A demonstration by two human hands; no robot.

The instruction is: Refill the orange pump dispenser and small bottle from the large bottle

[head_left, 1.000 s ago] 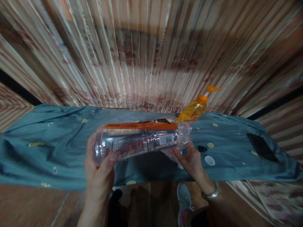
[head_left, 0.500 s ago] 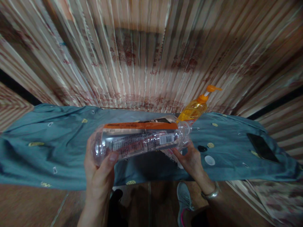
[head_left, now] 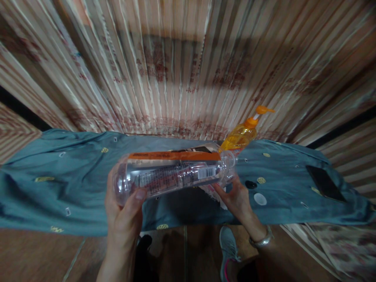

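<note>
A large clear plastic bottle (head_left: 176,174) with an orange-edged label and a barcode lies sideways in the air, its uncapped mouth to the right. My left hand (head_left: 126,203) grips its base, thumb in front. Near the neck, my right hand (head_left: 236,197) is closed around a second clear piece (head_left: 227,178) that is partly hidden behind the large bottle. A reddish-white cloth or wrapper (head_left: 211,192) shows beside the right fingers. Behind the bottle neck stands a pump bottle (head_left: 239,137) of yellow liquid with an orange top.
A teal patterned cloth (head_left: 79,184) covers the narrow table. To the right lie a white round cap (head_left: 260,199), a small black object (head_left: 251,184) and a dark phone (head_left: 325,183). A striped curtain (head_left: 176,78) hangs behind the table.
</note>
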